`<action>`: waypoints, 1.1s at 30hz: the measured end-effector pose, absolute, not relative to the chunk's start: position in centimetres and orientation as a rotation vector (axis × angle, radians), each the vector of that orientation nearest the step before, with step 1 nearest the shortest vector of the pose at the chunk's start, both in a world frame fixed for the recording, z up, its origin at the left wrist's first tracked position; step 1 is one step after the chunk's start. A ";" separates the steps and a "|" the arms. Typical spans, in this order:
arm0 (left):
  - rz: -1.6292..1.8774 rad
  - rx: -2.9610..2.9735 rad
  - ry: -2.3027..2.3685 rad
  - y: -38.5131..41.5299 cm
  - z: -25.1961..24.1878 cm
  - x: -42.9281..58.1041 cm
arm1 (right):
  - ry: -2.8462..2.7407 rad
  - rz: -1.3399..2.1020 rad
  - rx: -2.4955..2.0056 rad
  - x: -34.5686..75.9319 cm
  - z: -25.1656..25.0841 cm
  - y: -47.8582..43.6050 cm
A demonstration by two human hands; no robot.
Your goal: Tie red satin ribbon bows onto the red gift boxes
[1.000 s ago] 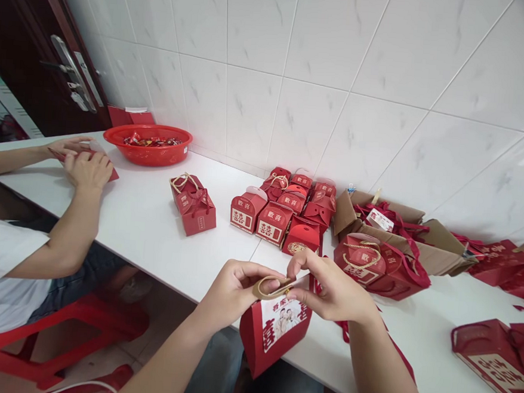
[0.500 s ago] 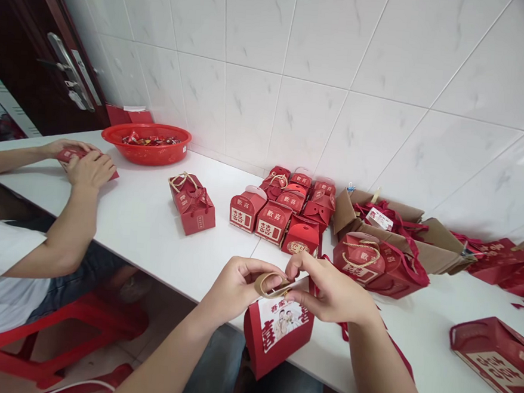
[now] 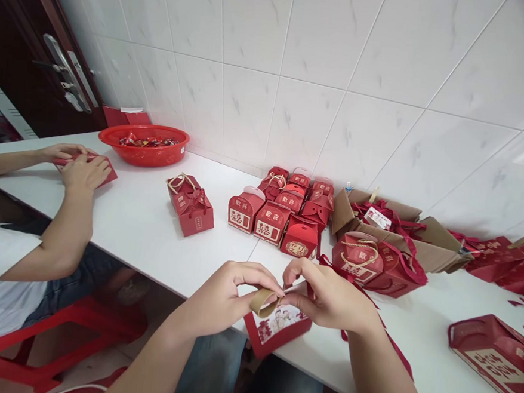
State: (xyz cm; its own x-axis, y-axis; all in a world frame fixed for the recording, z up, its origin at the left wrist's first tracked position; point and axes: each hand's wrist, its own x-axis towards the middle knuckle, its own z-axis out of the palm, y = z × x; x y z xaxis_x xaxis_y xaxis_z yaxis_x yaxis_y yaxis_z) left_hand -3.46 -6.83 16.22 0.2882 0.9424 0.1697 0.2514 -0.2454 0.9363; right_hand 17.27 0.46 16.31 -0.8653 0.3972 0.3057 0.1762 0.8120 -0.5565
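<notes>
At the table's front edge stands a red gift box [image 3: 279, 340], with a white printed card [image 3: 286, 319] on its side showing a couple in a drawing. A tan ribbon [image 3: 261, 303] forms a loop above it. My left hand [image 3: 221, 295] pinches this loop, thumb and index finger closed. From the other side, my right hand [image 3: 327, 294] pinches at the ribbon's right end, fingertips nearly touching those of the left. What exactly lies between the right fingertips is partly hidden. Part of the box top is covered by the hands.
Several small red boxes [image 3: 272, 223] stand grouped by the wall. One rope-handled box [image 3: 191, 209] sits apart to the left. Beyond it is a red basin [image 3: 151, 153] of wrapped sweets. A cardboard carton [image 3: 437, 251] holds ribboned items. At left, a co-worker's hands [image 3: 84, 169] hold a red box.
Both my hands stay at the ribbon; its loop has turned and tilted. The gift box sits slightly higher and leans differently. The co-worker's red box has turned a little.
</notes>
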 end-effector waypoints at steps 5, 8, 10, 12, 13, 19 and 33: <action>1.164 1.832 1.140 -8.1 16.0 -3.6 | -2.395 0.457 -0.253 16.9 15.6 0.4; 1.343 1.882 1.161 -8.6 15.5 -3.3 | -2.293 0.386 -0.107 16.6 15.3 0.5; 1.424 1.878 1.180 -8.6 15.2 -3.1 | -2.243 0.359 -0.040 16.4 15.3 0.5; 1.465 1.882 1.173 -8.7 15.1 -2.9 | -2.209 0.344 -0.002 16.4 15.4 0.4; 1.474 1.893 1.155 -8.7 15.1 -2.9 | -2.200 0.338 0.006 16.3 15.4 0.3; 1.375 1.885 1.078 -8.2 14.9 -3.3 | -2.230 0.279 -0.008 16.3 15.2 0.5; 1.402 2.037 1.208 -3.8 11.6 -4.1 | -2.329 0.297 -0.311 14.6 13.3 4.0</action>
State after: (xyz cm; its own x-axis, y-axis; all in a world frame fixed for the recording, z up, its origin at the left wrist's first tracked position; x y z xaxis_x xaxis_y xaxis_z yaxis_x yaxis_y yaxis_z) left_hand -4.10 -3.80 11.58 0.1297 0.8189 0.5590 0.4320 -0.5542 0.7115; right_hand 14.57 3.97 13.34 -0.6861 0.3095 0.6584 0.1340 0.9433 -0.3037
